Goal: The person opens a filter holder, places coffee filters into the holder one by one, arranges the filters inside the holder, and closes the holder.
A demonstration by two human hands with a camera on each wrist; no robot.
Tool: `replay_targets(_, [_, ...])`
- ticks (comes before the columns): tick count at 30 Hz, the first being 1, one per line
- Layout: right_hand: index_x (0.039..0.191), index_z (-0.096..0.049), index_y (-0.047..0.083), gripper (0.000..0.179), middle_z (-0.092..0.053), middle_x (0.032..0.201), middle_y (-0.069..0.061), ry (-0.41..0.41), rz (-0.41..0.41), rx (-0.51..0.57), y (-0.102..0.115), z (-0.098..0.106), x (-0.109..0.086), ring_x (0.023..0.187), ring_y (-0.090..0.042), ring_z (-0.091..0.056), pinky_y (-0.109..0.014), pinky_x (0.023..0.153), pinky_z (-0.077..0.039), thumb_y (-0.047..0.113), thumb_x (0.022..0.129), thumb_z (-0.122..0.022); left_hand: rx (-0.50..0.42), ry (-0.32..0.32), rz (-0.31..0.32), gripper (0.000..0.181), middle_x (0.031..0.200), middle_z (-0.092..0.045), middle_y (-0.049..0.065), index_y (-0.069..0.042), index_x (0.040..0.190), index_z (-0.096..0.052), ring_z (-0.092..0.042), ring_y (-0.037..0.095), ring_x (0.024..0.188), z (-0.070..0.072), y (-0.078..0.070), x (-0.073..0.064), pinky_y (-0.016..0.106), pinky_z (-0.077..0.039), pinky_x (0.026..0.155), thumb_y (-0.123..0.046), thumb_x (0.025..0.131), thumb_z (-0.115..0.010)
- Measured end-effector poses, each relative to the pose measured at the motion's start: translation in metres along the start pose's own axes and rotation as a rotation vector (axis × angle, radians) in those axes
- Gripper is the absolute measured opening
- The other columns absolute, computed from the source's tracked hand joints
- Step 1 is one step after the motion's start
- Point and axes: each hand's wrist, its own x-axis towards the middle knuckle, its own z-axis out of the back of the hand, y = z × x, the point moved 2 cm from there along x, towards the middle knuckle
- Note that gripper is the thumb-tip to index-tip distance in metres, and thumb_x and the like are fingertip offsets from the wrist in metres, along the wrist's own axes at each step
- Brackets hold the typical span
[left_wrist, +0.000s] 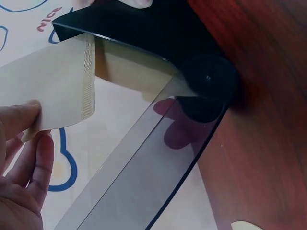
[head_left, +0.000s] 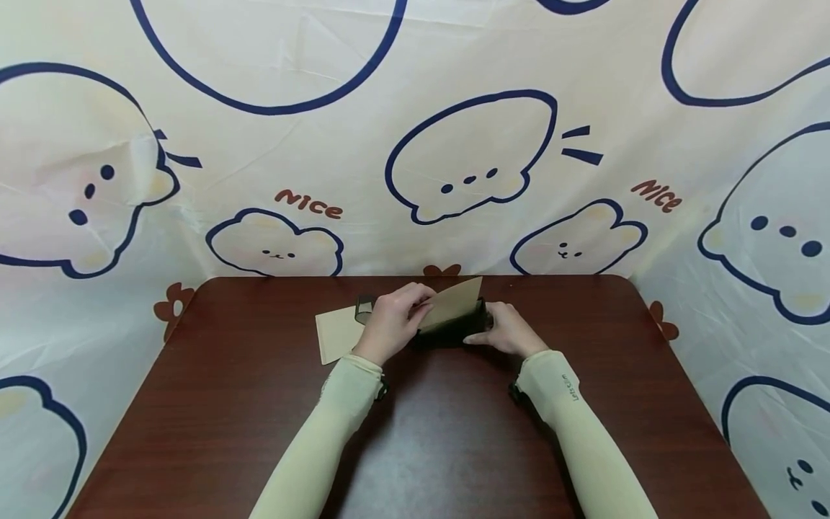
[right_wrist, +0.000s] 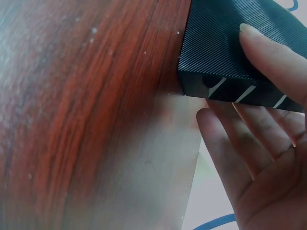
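A black box stands on the table between the hands; its top is tipped back, a clear smoky lid hinged at a round pivot. My left hand pinches a beige paper coffee filter with a crimped seam, between thumb and fingers. This filter is at the box's opening, and more beige paper shows inside. On the right, my right hand holds the box's end, thumb on the ribbed face, fingers around the other side.
Another beige paper piece lies flat on the brown wooden table, left of the box. A cream curtain with cartoon outlines hangs right behind the table's back edge and along both sides.
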Motion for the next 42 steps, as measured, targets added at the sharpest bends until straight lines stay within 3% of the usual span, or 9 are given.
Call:
replay_targets(11, [0.112, -0.067, 0.014, 0.039, -0.063, 0.082, -0.005, -0.006, -0.003, -0.001, 0.000, 0.000, 0.002, 0.070, -0.019, -0.056, -0.032, 0.068, -0.048, 0.028, 0.083, -0.090, -0.011, 0.015, 0.009, 0.012, 0.098, -0.075, 0.001, -0.013, 0.103, -0.072, -0.071, 0.013, 0.085, -0.010, 0.001, -0.001, 0.030, -0.060, 0.077, -0.007, 0.094, -0.076])
replay_targets(30, [0.109, -0.068, 0.017, 0.036, -0.067, 0.085, -0.002, -0.018, 0.018, 0.002, 0.001, 0.000, 0.000, 0.074, -0.017, -0.057, -0.032, 0.071, -0.049, 0.029, 0.082, -0.090, 0.087, 0.023, 0.041, 0.010, 0.092, -0.076, 0.000, -0.016, 0.100, -0.075, -0.065, 0.016, 0.080, -0.019, 0.001, -0.006, 0.035, -0.056, 0.075, -0.011, 0.093, -0.078])
replay_targets(42, [0.109, -0.068, 0.016, 0.036, -0.069, 0.091, -0.002, -0.004, 0.008, 0.001, 0.002, 0.001, -0.001, 0.078, -0.018, -0.058, -0.033, 0.073, -0.048, 0.029, 0.083, -0.089, 0.196, 0.088, -0.015, 0.010, 0.091, -0.075, 0.000, -0.015, 0.101, -0.074, -0.068, 0.016, 0.080, -0.026, 0.002, -0.010, 0.037, -0.058, 0.085, -0.009, 0.094, -0.077])
